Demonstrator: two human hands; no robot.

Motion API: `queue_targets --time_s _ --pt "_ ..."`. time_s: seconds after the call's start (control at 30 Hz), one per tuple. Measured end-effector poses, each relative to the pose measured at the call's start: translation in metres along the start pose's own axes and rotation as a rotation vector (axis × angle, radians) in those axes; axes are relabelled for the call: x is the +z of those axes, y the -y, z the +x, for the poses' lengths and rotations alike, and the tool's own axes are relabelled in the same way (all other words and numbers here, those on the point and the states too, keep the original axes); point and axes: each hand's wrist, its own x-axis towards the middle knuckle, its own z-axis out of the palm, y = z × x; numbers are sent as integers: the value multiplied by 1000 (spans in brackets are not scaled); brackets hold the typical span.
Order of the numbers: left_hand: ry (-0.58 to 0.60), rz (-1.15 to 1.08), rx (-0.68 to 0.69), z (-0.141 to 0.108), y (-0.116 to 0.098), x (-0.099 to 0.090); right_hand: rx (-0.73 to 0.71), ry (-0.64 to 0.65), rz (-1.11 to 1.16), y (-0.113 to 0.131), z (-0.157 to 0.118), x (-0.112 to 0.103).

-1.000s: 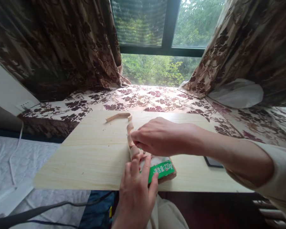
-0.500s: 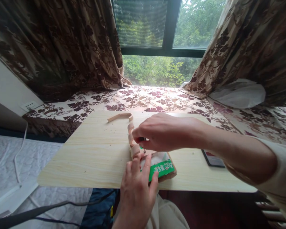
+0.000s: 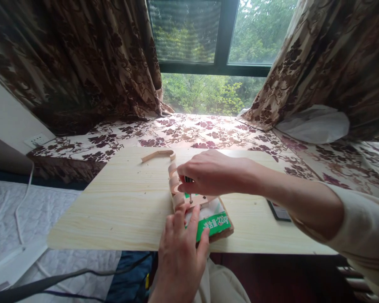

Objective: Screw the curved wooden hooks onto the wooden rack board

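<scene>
My right hand (image 3: pixel 205 173) is closed around a screwdriver (image 3: pixel 188 179), with its dark handle mostly hidden in my fist. Its thin shaft points down at a screw in a flat wooden piece (image 3: pixel 199 201). That piece has a row of curved wooden parts (image 3: pixel 174 184) along its left side and lies on a green and white cardboard box (image 3: pixel 216 219). My left hand (image 3: pixel 185 248) holds the near end of the wooden piece against the box, fingers spread over it and thumb on the box.
A bent wooden strip (image 3: pixel 158 155) extends from the far end of the curved parts. The pale wooden table (image 3: pixel 107 210) bears small crumbs. At the right, a dark-edged flat object (image 3: pixel 278 211) lies partly under my forearm. A floral-covered window ledge (image 3: pixel 202 130) is behind the table.
My right hand has turned slightly and its forearm has shifted left. More of the screwdriver shaft and a dark hole in the wooden piece now show. My left hand stays in place.
</scene>
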Motion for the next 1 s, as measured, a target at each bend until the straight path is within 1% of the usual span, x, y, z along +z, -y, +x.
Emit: queue_targets --time_s 0.1,0.17,0.2,0.27,0.37,0.47,0.57,0.7,0.77,0.87,1.0 --pt "16 -15 -13 0 0 0 -92 43 51 0 -4 -7" --pt "17 -23 -17 0 1 1 -127 76 54 0 -6 -7" --pt "13 -24 -16 0 1 2 -130 73 50 -1 -7 -4" --pt "7 -20 -15 -1 2 3 -105 36 47 -2 -7 2" --pt "28 -9 -18 -2 2 4 -4 -25 41 -3 -6 13" --pt "51 2 -19 -2 2 3 66 -67 10 -3 -5 16" --pt "21 9 -23 -1 1 1 38 -38 6 -2 -5 8" --pt "-1 5 -2 1 0 0 -63 27 48 -1 -8 -7" --pt "-1 -2 -4 1 0 0 -114 38 35 -2 -9 -10" --pt "10 -12 -14 1 1 1 -132 33 1 -4 -7 -4" --pt "14 -18 -23 0 1 2 -56 -23 18 -2 -4 9"
